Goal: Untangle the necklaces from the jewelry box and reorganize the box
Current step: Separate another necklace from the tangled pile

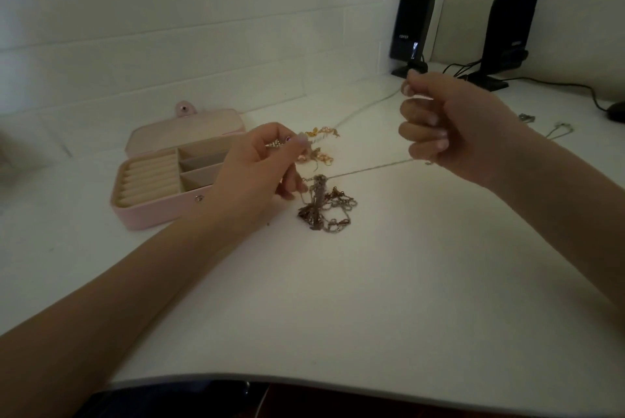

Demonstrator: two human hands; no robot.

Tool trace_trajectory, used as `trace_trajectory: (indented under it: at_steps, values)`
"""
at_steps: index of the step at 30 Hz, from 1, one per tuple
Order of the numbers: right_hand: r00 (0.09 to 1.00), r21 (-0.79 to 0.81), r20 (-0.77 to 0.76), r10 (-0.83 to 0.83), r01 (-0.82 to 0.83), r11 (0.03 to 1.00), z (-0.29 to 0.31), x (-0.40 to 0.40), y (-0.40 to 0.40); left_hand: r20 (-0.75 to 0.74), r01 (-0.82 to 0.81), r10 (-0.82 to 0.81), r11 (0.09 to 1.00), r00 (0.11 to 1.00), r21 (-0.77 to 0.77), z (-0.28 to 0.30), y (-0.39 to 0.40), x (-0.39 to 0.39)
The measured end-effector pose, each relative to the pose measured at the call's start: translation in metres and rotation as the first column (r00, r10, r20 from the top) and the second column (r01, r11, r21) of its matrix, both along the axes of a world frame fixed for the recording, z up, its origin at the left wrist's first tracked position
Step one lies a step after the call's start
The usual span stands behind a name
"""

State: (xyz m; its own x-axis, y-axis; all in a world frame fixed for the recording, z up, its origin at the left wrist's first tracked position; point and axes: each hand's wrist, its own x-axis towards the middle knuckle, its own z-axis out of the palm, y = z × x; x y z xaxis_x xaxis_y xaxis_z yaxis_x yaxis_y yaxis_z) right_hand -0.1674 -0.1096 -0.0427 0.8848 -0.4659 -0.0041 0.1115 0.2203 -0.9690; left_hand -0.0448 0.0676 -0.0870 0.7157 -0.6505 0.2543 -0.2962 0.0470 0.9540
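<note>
An open pink jewelry box (148, 211) lies at the left of the white table, its ring rolls and small compartments showing no jewelry. A tangled clump of silver and rose chains (324, 208) lies in the middle. My right hand (453, 126) is raised with fingers curled round a thin silver chain (365, 171) that runs taut down to the clump. My left hand (263, 164) pinches a small sparkly pendant just left of the clump. Gold and pink pieces (318, 147) lie behind my left hand.
Two black speakers (411, 25) (507, 32) with cables stand at the back right by the wall. More silver chains (554, 128) lie at the far right near a dark mouse (615, 111). The table's front edge curves across the bottom.
</note>
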Motion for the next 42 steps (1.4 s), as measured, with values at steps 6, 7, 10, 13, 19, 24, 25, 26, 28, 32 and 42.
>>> trace_trajectory:
  at_steps: [6,7,10,13,19,24,25,26,28,32,42]
  values:
    - [0.931,-0.651,-0.348,-0.109,-0.156,0.742,-0.010,0.003,-0.003,0.036,-0.092,0.097,0.988,0.995,-0.121,0.011,0.005,0.002]
    - [0.914,-0.706,-0.373,-0.162,-0.165,0.689,-0.013,0.004,-0.004,0.005,-0.090,0.091,0.986,0.996,-0.139,0.014,0.007,0.004]
    - [0.874,-0.774,-0.427,-0.230,-0.221,0.593,-0.018,0.006,-0.006,-0.146,-0.060,0.031,0.979,0.989,-0.194,0.016,0.009,0.008]
    - [0.874,-0.773,-0.442,-0.201,-0.258,0.579,-0.019,0.005,-0.006,-0.256,0.025,-0.079,0.978,0.964,-0.208,0.018,0.010,0.009]
    - [0.902,-0.791,-0.390,-0.185,-0.225,0.568,-0.017,0.006,-0.009,-0.416,0.133,-0.235,0.957,0.879,-0.259,0.028,0.013,0.011]
    - [0.900,-0.833,-0.410,-0.148,-0.304,0.461,-0.018,0.003,-0.011,-0.328,0.179,-0.237,0.964,0.914,-0.196,0.024,0.012,0.009]
    - [0.925,-0.867,-0.347,-0.153,-0.255,0.427,-0.019,0.004,-0.009,-0.264,0.180,-0.217,0.971,0.940,-0.157,0.022,0.011,0.007]
    - [0.953,-0.886,-0.271,-0.134,-0.193,0.422,-0.020,0.004,-0.006,-0.195,0.180,-0.201,0.977,0.960,-0.118,0.020,0.010,0.004]
    - [0.990,-0.827,-0.137,-0.017,-0.105,0.552,-0.019,0.006,0.005,-0.082,0.184,-0.188,0.981,0.979,-0.064,0.016,0.008,-0.001]
    - [0.965,-0.592,-0.051,0.258,-0.238,0.771,-0.021,0.006,0.031,-0.027,0.193,-0.194,0.980,0.981,-0.037,0.010,0.006,-0.003]
    - [0.990,-0.530,0.138,0.025,0.052,0.847,-0.017,0.005,0.026,-0.047,0.100,-0.101,0.995,0.994,-0.019,0.008,0.002,0.000]
